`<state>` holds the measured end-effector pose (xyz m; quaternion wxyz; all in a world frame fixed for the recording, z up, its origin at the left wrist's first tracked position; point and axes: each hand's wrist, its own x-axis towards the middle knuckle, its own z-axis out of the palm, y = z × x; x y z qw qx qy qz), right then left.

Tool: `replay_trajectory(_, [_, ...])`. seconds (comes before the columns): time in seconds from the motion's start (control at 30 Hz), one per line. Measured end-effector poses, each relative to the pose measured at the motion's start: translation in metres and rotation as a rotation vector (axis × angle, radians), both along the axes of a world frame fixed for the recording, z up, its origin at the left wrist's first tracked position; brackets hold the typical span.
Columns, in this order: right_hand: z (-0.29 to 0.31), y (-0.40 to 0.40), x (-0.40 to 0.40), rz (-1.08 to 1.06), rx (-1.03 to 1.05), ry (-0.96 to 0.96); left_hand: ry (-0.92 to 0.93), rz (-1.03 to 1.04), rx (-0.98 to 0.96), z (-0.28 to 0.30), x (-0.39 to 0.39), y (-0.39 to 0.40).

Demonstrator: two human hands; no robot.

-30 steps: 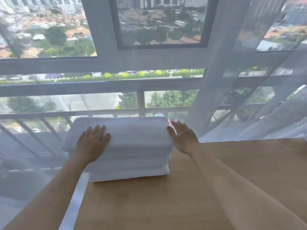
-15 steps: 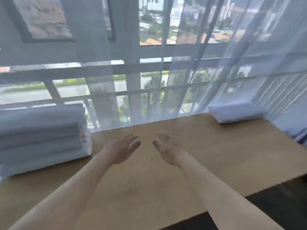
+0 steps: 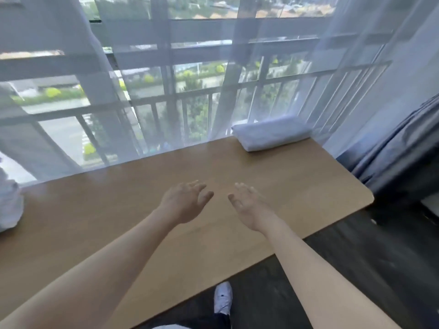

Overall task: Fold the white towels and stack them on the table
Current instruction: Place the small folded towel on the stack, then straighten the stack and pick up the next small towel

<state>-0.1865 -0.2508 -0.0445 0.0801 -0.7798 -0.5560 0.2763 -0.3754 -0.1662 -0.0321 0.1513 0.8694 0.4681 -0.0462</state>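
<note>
Head view, left to right: stack of folded white towels (image 3: 9, 205) at table's far-left edge, your left hand (image 3: 184, 203) and right hand (image 3: 249, 205) both loose-fingered, empty, above the light wooden table (image 3: 118, 222). Between towels, I'd say; next, reach the rolled white towel (image 3: 270, 135) at the far right corner.

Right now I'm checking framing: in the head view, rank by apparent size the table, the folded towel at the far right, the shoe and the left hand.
1. Table, by far.
2. Folded towel.
3. Left hand, unsure against the towel, since it is nearer the camera.
4. Shoe.
</note>
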Motion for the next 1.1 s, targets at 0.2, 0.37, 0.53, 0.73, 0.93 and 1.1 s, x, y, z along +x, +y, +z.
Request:
replay_trajectory(0.2, [-0.007, 0.030, 0.099, 0.019, -0.079, -0.010, -0.078, 0.041, -0.119, -0.049, 0.096, 0.052])
replay_trajectory(0.37, [-0.024, 0.060, 0.183, 0.001, -0.163, -0.024, -0.127, 0.067, -0.193, -0.071, 0.175, 0.084])
replay_trajectory(0.53, [-0.030, 0.106, 0.258, 0.040, -0.151, -0.019, -0.144, 0.059, -0.154, -0.060, 0.239, 0.120])
replay_trajectory(0.73, [-0.064, 0.174, 0.357, -0.060, -0.005, 0.136, -0.175, 0.113, -0.074, -0.075, 0.309, 0.156])
replay_trajectory(0.93, [-0.086, 0.234, 0.438, 0.136, 0.119, -0.020, -0.187, 0.199, -0.002, -0.098, 0.380, 0.190])
replay_trajectory(1.1, [-0.114, 0.290, 0.496, 0.368, 0.134, -0.150, -0.017, 0.188, 0.004, -0.124, 0.438, 0.227])
